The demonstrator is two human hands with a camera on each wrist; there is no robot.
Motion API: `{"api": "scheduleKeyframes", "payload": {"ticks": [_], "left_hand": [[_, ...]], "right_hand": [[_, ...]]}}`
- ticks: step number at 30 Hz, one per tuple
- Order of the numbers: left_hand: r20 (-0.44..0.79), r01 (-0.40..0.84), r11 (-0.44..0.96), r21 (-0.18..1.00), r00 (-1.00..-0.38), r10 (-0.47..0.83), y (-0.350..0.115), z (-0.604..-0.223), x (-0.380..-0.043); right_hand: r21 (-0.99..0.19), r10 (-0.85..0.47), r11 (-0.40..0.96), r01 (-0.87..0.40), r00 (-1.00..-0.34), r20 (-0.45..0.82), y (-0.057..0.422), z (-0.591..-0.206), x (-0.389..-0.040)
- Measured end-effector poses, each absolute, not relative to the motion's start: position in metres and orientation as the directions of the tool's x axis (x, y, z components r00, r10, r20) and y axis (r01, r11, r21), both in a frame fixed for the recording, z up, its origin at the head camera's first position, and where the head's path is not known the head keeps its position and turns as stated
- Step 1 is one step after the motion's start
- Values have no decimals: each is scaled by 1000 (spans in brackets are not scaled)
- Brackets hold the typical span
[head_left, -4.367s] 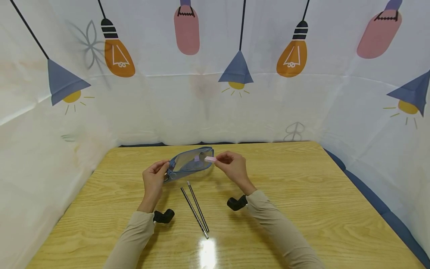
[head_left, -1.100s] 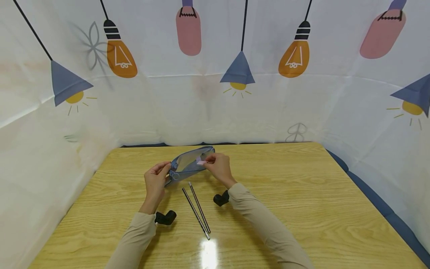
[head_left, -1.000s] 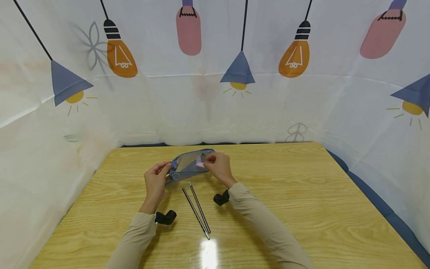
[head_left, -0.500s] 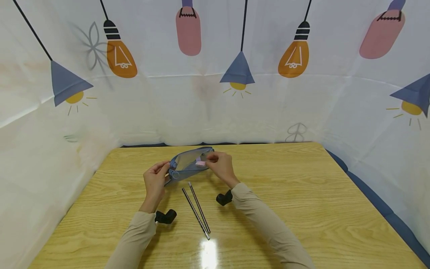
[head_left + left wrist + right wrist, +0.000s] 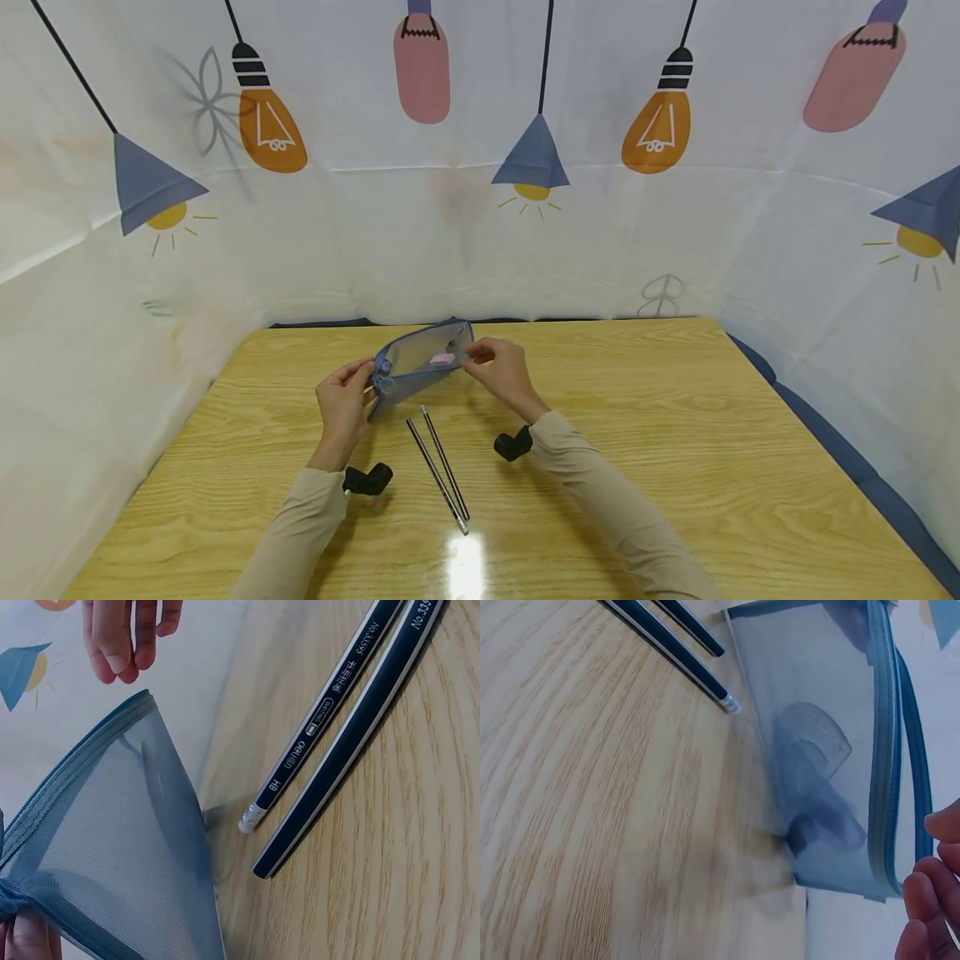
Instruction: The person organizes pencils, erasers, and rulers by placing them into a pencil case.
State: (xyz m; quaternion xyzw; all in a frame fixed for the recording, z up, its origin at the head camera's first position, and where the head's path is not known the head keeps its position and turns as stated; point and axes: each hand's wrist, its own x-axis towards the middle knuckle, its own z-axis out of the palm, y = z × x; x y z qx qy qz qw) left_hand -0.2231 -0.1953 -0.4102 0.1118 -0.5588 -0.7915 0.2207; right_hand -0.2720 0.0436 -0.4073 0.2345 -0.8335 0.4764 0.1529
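Note:
My left hand (image 5: 342, 412) pinches a blue mesh pencil case (image 5: 408, 387) at its left end, by the zipper. The case is tilted, with its unzipped mouth facing up. A pink-and-white eraser (image 5: 442, 359) lies inside, toward the right end. Through the mesh in the right wrist view show a clear protractor (image 5: 821, 735) and a blurred purplish shape (image 5: 832, 814). My right hand (image 5: 502, 371) is beside the right end of the case, fingers loosely bent and holding nothing; in the left wrist view it is apart from the case's corner.
Two dark striped pencils lie on the wooden table (image 5: 675, 433) in front of the case: one pencil (image 5: 307, 742) with its eraser end toward the case, the other pencil (image 5: 337, 765) turned the opposite way. A white printed cloth (image 5: 450, 242) hangs behind the table.
The right hand carried the eraser from outside the mouth into the pencil case, let go of it and drew back to the right. The left hand keeps its grip; the case has tilted slightly.

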Motion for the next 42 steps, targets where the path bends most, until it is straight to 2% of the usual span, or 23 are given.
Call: {"api": "scheduleKeyframes", "payload": {"ticks": [10,20,31,42], "left_hand": [[52,213,-290,933,-878,-475,-197,-408,-222],[56,205,-287,936,-889,-454,-201,-408,-223],[47,210,-301,930,-881,-471,-202,-405,-222],[19,185,-324,928,-890,-455,-205,-403,-221]], "right_hand": [[-719,-342,408,-563,-824,451,54,-400,-262],[-668,-452,427,-609,-784,426,61,-396,-258],[-540,-614,400,-741,-654,442,65,-394,-254],[-366,-735,292,-883,-452,505,64,-391,-250]]}}
